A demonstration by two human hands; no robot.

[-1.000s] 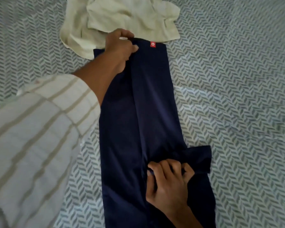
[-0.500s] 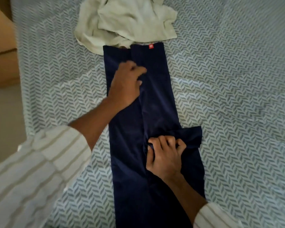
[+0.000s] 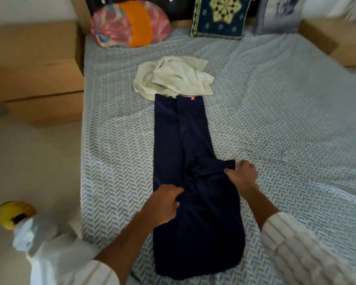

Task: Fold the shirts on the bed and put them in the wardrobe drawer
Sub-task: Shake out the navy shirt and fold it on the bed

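- Navy shirt (image 3: pixel 185 161) lies lengthwise on bed (image 3: pixel 286 120), folded narrow.
- Left hand (image 3: pixel 162 204) pinches cloth mid-shirt.
- Right hand (image 3: pixel 242 175) grasps the sleeve fold at the right edge.
- Cream shirt (image 3: pixel 173 77) crumpled, touching far end.

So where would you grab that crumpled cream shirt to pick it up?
Probably at the raised folds in the middle of the cream shirt, coming down from above. It lies in a loose heap on the bed, with no flat edge to slide under, and its near edge meets the navy shirt, so a top pinch avoids disturbing that.
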